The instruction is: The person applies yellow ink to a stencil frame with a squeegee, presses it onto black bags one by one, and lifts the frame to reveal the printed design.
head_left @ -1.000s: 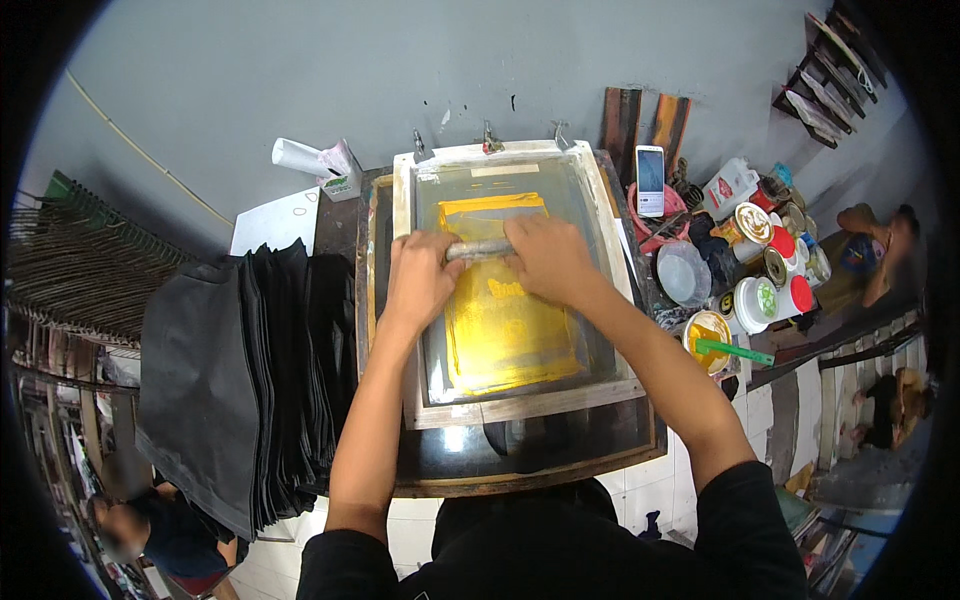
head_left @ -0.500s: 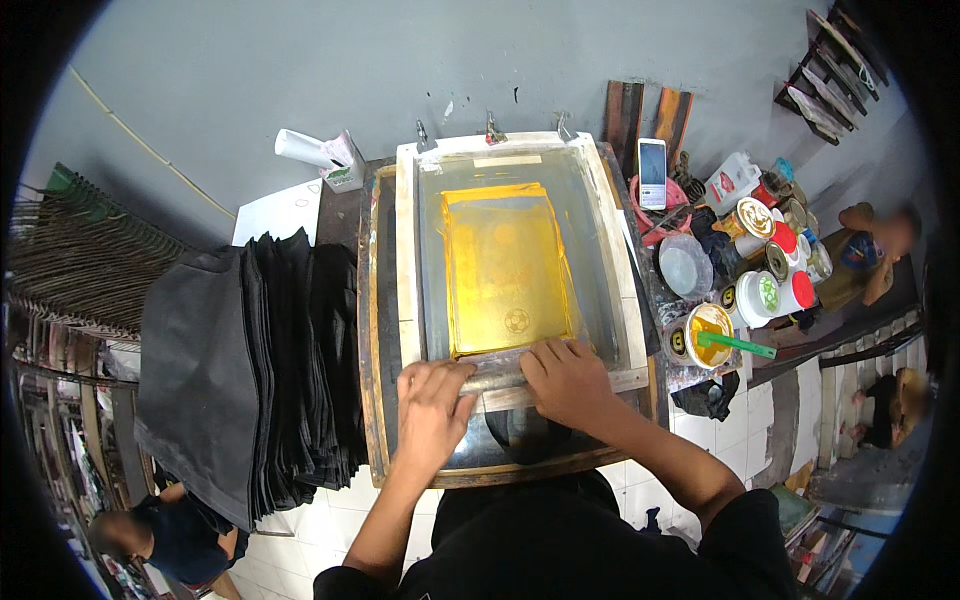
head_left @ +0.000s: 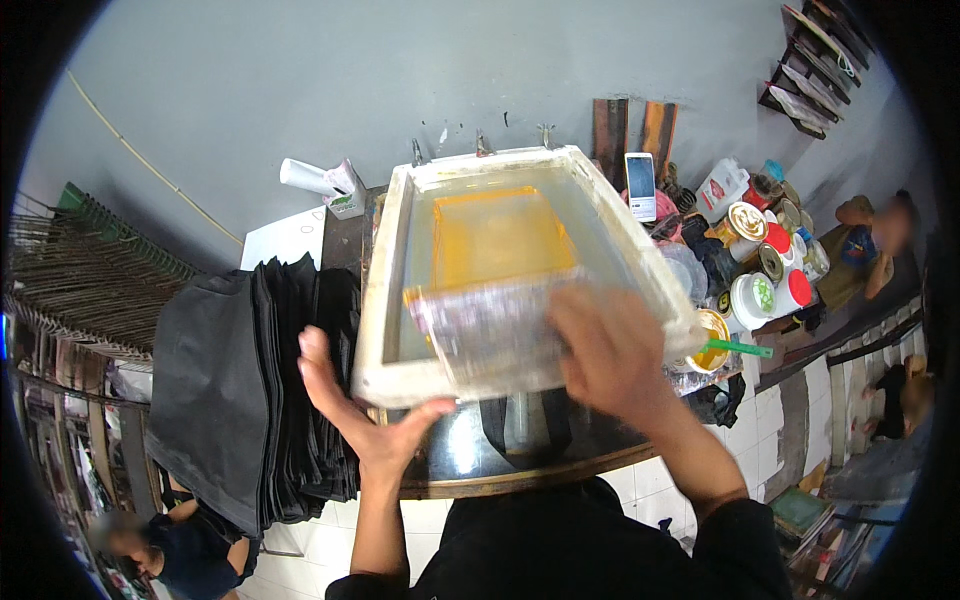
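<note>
A silk-screen frame (head_left: 372, 350) with pale wooden sides is tilted, its near edge raised off the table. Yellow ink (head_left: 500, 235) covers a rectangle on its mesh. My right hand (head_left: 615, 350), smeared by motion, grips a squeegee (head_left: 492, 325) that stands over the near part of the screen. My left hand (head_left: 368, 420) is open beside the near left corner, thumb and fingers spread; whether the thumb touches the frame I cannot tell. Beneath the raised edge, a black fabric loop (head_left: 560, 430) lies on the dark, shiny table (head_left: 455, 455).
Stacked black fabric bags (head_left: 215, 385) hang over the left side. On the right stand a phone (head_left: 640, 188), paint tubs (head_left: 750, 297) and a yellow ink tub (head_left: 712, 330) with a green spatula (head_left: 745, 348). Metal clamps (head_left: 484, 143) line the frame's far edge. Other people are at both sides.
The screen's near edge has come up. My left hand has let go of the squeegee and moved left, opening. My right hand has lifted the squeegee, its blade end swinging left.
</note>
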Action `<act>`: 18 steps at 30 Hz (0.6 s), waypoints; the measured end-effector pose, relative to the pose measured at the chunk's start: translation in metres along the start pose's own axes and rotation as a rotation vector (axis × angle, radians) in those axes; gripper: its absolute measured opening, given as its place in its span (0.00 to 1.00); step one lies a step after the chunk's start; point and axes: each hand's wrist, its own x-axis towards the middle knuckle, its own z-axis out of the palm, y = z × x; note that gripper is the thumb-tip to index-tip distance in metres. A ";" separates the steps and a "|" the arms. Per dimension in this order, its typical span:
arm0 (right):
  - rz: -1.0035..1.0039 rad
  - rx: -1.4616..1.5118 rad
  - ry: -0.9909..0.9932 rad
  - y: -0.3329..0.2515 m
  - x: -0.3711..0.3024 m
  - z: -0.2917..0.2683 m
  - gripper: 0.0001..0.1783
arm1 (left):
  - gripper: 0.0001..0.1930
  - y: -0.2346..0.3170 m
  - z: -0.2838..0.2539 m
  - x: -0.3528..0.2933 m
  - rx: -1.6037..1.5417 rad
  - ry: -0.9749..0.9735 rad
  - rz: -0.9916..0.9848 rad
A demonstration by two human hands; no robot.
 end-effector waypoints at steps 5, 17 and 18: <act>0.015 -0.069 0.052 0.034 0.109 -0.022 0.18 | 0.48 -0.038 0.020 -0.008 0.280 -0.472 -0.642; 0.165 -0.116 -0.075 0.104 0.248 -0.024 0.21 | 0.19 -0.075 0.015 0.003 0.022 -0.520 -0.757; 0.169 -0.112 -0.070 0.109 0.252 -0.024 0.21 | 0.15 -0.053 0.016 0.027 -0.311 -0.453 -0.887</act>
